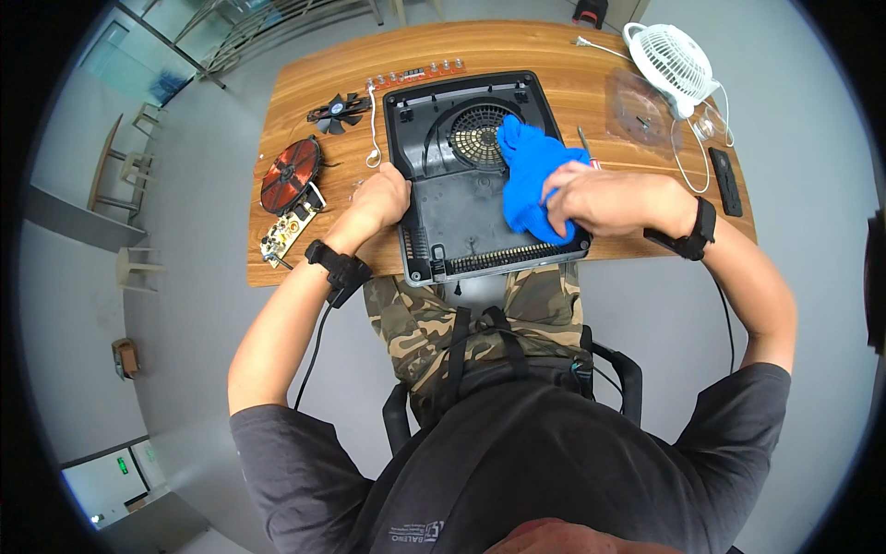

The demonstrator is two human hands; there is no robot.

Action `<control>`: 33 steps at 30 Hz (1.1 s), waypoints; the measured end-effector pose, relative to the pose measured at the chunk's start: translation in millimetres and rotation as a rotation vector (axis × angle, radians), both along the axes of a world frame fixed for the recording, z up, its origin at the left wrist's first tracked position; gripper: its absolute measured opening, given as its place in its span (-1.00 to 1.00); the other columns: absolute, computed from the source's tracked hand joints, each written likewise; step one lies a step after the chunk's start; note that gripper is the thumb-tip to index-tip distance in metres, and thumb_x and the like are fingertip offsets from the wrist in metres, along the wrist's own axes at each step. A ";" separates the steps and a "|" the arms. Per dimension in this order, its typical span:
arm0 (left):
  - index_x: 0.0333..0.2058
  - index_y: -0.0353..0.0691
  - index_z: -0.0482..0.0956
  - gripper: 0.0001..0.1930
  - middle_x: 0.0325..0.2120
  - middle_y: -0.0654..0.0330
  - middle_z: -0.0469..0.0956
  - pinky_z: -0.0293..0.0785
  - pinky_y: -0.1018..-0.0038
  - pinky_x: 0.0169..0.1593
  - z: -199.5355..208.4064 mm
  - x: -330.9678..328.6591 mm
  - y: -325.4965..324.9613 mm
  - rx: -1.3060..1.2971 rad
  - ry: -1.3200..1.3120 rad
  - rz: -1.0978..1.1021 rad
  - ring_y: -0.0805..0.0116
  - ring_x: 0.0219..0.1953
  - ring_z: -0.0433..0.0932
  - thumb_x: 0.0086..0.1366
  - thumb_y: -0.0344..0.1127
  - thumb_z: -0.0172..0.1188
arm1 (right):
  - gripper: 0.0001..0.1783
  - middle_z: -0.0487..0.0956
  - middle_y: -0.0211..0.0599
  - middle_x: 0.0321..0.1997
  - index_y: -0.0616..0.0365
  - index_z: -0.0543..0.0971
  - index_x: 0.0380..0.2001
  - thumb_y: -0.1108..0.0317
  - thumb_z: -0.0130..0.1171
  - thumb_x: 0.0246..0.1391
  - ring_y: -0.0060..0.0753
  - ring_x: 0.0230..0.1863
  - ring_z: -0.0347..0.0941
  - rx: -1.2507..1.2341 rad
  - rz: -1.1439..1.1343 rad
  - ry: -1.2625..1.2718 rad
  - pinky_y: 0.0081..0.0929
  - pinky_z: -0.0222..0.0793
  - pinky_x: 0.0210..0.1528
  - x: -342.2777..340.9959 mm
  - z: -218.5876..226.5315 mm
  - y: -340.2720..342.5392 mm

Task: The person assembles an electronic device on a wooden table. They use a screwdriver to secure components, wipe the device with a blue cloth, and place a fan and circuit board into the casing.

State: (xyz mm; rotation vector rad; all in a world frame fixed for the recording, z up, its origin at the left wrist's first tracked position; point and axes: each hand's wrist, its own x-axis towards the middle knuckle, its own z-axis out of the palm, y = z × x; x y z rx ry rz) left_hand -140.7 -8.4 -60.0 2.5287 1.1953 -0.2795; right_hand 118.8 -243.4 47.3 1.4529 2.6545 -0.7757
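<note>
A black plastic induction cooker base shell (443, 208) lies on the table, its hollow inside facing up and its near edge overhanging the table's front edge. My left hand (384, 196) is closed on the shell's left side wall. In my right hand (591, 198) is a bunched blue cloth (533, 175), which rests on the right part of the shell and covers some of that side. The round vent grille (479, 136) at the shell's far middle shows beside the cloth.
Left of the shell are a black fan blade (340, 113), a copper coil disc (291, 175), a circuit board (286, 235) and a narrow button board (415, 74) farther back. On the right stand a white desk fan (671, 65) with its cord, a clear plastic bag (637, 111) and a black strip (725, 182).
</note>
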 end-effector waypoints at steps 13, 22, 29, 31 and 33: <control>-0.03 -0.47 0.39 -0.48 -0.19 -0.27 0.66 0.50 0.04 0.09 11.5 4.0 -5.2 0.061 0.098 -0.025 -0.21 -0.01 0.63 0.46 0.02 0.00 | -0.73 0.40 -0.28 0.17 -0.16 0.62 -0.04 0.22 0.12 0.20 -0.15 0.22 0.31 0.447 -0.006 -0.406 -0.05 0.36 0.01 6.3 -47.1 18.7; -0.02 -0.24 0.68 -0.47 -0.06 0.03 0.69 0.58 0.24 0.07 94.0 39.4 -11.4 0.229 0.447 -0.196 0.06 0.04 0.66 0.39 0.14 0.14 | -0.53 0.45 -0.32 0.12 -0.03 0.58 -0.07 0.49 0.33 -0.14 -0.18 0.20 0.33 0.663 -0.205 -0.208 -0.22 0.30 0.11 37.4 22.9 15.8; -0.11 -0.33 0.69 -0.34 -0.09 -0.13 0.67 0.59 0.16 0.06 109.0 156.7 -79.1 0.164 0.091 -0.288 -0.03 0.01 0.66 0.33 0.27 0.12 | -0.48 0.46 -0.34 0.09 -0.05 0.56 -0.07 0.49 0.38 -0.21 -0.14 0.16 0.36 0.807 -0.396 -0.340 -0.21 0.34 0.08 99.9 31.5 -18.4; -0.06 -0.34 0.67 -0.28 -0.08 -0.12 0.67 0.58 0.19 0.08 97.0 183.7 -100.3 0.172 0.078 -0.343 -0.01 0.02 0.66 0.32 0.33 0.10 | -0.49 0.46 -0.33 0.05 -0.07 0.57 -0.07 0.48 0.38 -0.20 -0.12 0.13 0.37 0.791 -0.449 -0.362 -0.22 0.35 0.04 112.5 14.7 -30.4; 0.01 -0.36 0.63 -0.22 -0.04 -0.10 0.66 0.55 0.25 0.11 91.7 200.4 -110.0 0.164 0.161 -0.388 0.01 0.05 0.65 0.30 0.38 0.09 | -0.49 0.45 -0.29 0.06 -0.06 0.57 -0.06 0.48 0.37 -0.19 -0.10 0.15 0.37 0.741 -0.495 -0.340 -0.17 0.35 0.10 113.5 6.5 -39.7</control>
